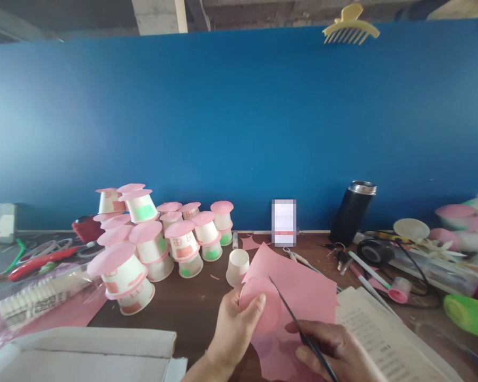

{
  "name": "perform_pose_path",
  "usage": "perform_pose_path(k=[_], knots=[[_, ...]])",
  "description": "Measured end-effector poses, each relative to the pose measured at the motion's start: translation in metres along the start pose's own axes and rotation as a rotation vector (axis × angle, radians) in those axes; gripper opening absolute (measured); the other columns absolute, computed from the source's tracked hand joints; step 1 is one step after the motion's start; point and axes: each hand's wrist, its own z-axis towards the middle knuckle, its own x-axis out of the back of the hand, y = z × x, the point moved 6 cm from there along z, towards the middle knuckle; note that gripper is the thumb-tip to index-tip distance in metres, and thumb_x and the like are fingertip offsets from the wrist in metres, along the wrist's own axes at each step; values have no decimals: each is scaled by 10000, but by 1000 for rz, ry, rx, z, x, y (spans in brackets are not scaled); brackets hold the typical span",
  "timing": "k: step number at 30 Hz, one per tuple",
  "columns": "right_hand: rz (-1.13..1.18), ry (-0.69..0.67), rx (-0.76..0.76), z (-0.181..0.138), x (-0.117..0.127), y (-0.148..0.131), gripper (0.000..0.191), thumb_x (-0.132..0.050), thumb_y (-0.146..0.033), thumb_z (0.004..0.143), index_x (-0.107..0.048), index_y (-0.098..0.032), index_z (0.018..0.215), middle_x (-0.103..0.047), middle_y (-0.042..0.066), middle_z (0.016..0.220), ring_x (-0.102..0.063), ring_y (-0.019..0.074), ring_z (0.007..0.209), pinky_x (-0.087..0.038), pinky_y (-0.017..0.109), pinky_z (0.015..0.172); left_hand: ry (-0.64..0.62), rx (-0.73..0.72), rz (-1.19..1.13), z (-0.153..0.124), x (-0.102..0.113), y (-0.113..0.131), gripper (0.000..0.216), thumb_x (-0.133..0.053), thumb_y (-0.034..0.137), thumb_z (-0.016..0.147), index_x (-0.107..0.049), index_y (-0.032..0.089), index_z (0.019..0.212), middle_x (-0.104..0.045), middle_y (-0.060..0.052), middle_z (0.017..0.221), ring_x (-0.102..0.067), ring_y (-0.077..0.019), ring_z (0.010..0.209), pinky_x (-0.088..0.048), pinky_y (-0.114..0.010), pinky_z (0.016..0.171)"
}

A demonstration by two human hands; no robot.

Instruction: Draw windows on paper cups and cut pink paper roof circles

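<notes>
My left hand (239, 323) is closed, its thumb pressing a round pink disc (271, 310) against a larger sheet of pink paper (302, 286). The sheet has cut, notched edges. In my right hand (334, 347) is a slim dark pencil (289, 305), its tip pointing up and left near the top rim of the disc. A plain white paper cup (238, 267) stands upside down just beyond my left hand. Stacked paper cups (187, 241) with pink disc tops and drawn windows and doors stand farther left.
A black flask (352, 212), keys (340, 257) and printed pages (374, 329) lie to the right. A phone-like screen (284, 223) leans on the blue partition (239, 122). At left are wrapped cups (51, 294), a red-handled tool (43, 263) and an open white box (83, 353).
</notes>
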Motion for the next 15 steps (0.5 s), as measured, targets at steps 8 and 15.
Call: perform_pose_path(k=[8,15], knots=[[25,10,-71,3,8,-3,633,-603,-710,751,-742,-146,1001,-452,-22,602,-367,106,543,-307,243,498,89,105,-280,2,-2,-6,351,-728,463,740,-660,131,830,-609,-16,672,-536,-148,625,-419,-252,592],[109,20,-98,7,9,7,702,-604,-763,703,-736,-153,1025,-462,-25,562,-399,97,477,-352,230,457,106,71,-446,6,-2,-4,362,-740,418,731,-700,124,938,-683,-48,712,-623,-206,718,-459,-301,676]])
